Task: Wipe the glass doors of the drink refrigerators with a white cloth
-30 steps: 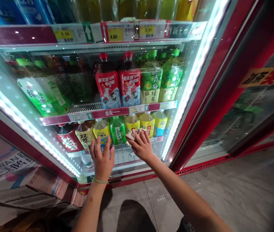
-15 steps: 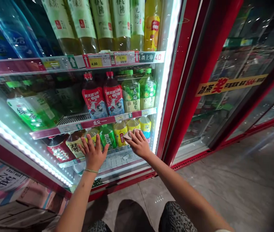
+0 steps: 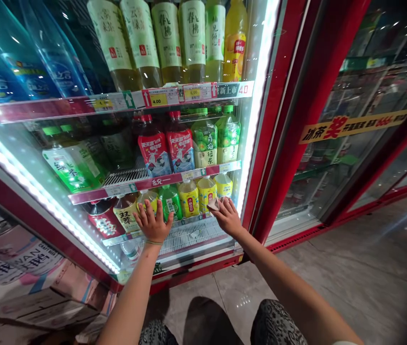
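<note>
My left hand (image 3: 153, 223) is spread, its palm toward the glass door of a lit drinks fridge (image 3: 203, 268), in front of the lower shelf. My right hand (image 3: 228, 218) is closed on a pale, crumpled cloth (image 3: 213, 205), which pokes out past the fingertips against the glass. Behind the glass, near the right hand, are yellow-labelled bottles (image 3: 189, 199). A green bottle (image 3: 170, 201) and a brown-drink bottle (image 3: 124, 213) stand close to the left hand. Whether the left palm presses fully on the glass, I cannot tell.
Stacked pink and white cartons (image 3: 20, 268) stand at the lower left, beside the fridge. More red-framed glass doors (image 3: 333, 158) continue to the right. Grey tiled floor (image 3: 318, 282) lies below, with my knees near the fridge base. Higher shelves hold large bottles (image 3: 141, 38).
The view has shifted, so the fridge appears further right in the picture. My right hand with the cloth has moved slightly right across the glass. The left hand stays spread.
</note>
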Available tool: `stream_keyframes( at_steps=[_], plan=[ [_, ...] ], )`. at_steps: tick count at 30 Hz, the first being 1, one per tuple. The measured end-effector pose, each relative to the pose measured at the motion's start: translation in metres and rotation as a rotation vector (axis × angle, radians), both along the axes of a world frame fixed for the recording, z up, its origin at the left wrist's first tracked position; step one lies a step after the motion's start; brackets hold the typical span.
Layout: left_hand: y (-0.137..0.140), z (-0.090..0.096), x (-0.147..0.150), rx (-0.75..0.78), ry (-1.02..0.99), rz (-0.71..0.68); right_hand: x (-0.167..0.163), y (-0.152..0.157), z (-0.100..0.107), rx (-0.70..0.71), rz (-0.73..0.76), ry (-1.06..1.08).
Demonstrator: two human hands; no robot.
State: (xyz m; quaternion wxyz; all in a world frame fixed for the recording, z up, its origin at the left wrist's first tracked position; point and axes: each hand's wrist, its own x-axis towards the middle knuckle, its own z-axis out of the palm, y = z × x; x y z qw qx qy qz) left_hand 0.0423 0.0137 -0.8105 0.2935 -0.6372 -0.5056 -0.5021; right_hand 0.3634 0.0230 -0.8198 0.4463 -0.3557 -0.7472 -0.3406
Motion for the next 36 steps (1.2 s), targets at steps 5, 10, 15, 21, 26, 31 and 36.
stream_keyframes(
  at_steps=[5,10,15,21,26,31,36],
  plan=[
    [0.001,0.002,0.005,0.076,0.009,0.015,-0.009,0.013,0.101,-0.041,-0.1,0.227],
    [-0.023,0.021,0.005,0.096,0.112,0.03,-0.064,0.013,0.125,-0.03,0.001,0.161],
    [-0.052,0.044,-0.049,0.024,0.194,0.01,-0.072,-0.009,0.067,-0.07,0.25,-0.372],
    [-0.078,0.087,-0.151,-0.014,0.116,0.146,-0.143,-0.005,0.148,-0.075,0.153,-0.078],
    [-0.094,0.1,-0.192,-0.158,0.24,0.121,-0.233,-0.017,0.127,-0.08,0.31,-0.185],
    [-0.106,0.111,-0.214,-0.3,0.331,0.059,-0.261,-0.026,0.067,-0.05,0.484,-0.496],
    [-0.125,0.136,-0.244,-0.244,0.174,0.037,-0.312,-0.015,0.147,-0.085,0.486,-0.396]
  ],
)
